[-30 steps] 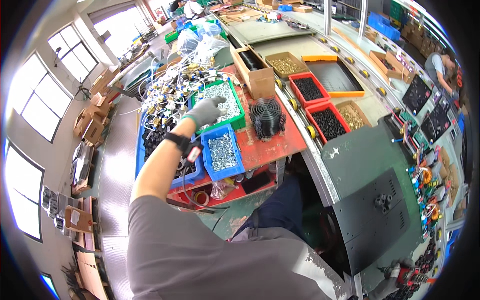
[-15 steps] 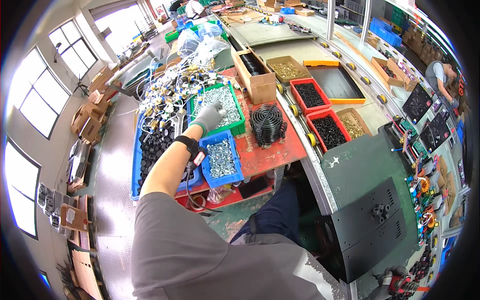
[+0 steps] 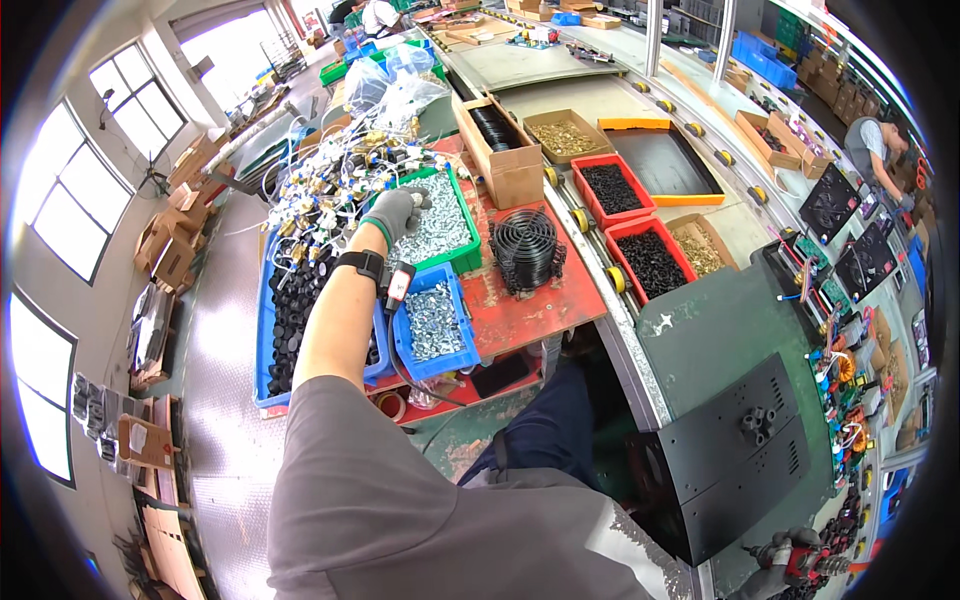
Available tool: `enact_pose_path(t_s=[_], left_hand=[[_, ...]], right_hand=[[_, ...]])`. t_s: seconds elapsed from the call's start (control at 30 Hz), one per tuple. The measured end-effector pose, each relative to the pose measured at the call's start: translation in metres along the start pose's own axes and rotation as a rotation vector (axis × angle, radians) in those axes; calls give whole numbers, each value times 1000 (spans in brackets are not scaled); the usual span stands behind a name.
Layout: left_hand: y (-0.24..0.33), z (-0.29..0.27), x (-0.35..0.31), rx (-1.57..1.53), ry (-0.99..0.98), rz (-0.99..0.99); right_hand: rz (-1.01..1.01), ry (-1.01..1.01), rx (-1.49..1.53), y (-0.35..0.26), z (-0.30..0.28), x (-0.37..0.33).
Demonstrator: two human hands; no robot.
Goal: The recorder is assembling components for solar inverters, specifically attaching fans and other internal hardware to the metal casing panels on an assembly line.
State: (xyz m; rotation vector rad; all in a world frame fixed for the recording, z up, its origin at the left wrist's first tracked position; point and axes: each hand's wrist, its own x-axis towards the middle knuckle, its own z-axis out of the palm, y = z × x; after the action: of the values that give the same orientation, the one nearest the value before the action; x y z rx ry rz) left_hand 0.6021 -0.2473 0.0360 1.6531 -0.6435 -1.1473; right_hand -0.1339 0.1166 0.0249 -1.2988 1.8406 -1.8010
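Note:
My left hand (image 3: 394, 214), in a grey glove, is over the left side of a green bin (image 3: 473, 256) of small silver screws (image 3: 435, 225). Its fingers are curled in, and anything between them is too small to make out. A blue bin (image 3: 470, 352) of silver bolts stands just nearer to me. Left of my forearm, a larger blue bin (image 3: 266, 375) holds black round caps (image 3: 292, 320). At the lower right, my right hand (image 3: 768, 580), also gloved, is closed round a red and black power drill (image 3: 803, 562), partly cut off by the rim.
Black wire fan guards (image 3: 527, 250) are stacked on the red table (image 3: 540, 318). White tubing with brass fittings (image 3: 345, 170) is heaped beyond the bins. Red bins (image 3: 650, 262) of black parts line the conveyor. A black panel (image 3: 735, 460) lies at right. A person (image 3: 878, 150) works at far right.
My left hand has moved left, from the middle of the green bin to its left side. The view has shifted slightly. My right hand still holds the drill.

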Motion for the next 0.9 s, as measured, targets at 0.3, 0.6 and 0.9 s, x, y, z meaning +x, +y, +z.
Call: enact_pose_path(t_s=[0.3,0.6,0.9], left_hand=[[3,-10,5,68,39,-32],[2,-17,-3,-118,-22,-72],[16,-5,-9,-198,-61,80]], right_hand=[[1,35,186,-3,4,-3],[148,62,97,-5,-2,-7],[98,142,151,-5,7,-5]])
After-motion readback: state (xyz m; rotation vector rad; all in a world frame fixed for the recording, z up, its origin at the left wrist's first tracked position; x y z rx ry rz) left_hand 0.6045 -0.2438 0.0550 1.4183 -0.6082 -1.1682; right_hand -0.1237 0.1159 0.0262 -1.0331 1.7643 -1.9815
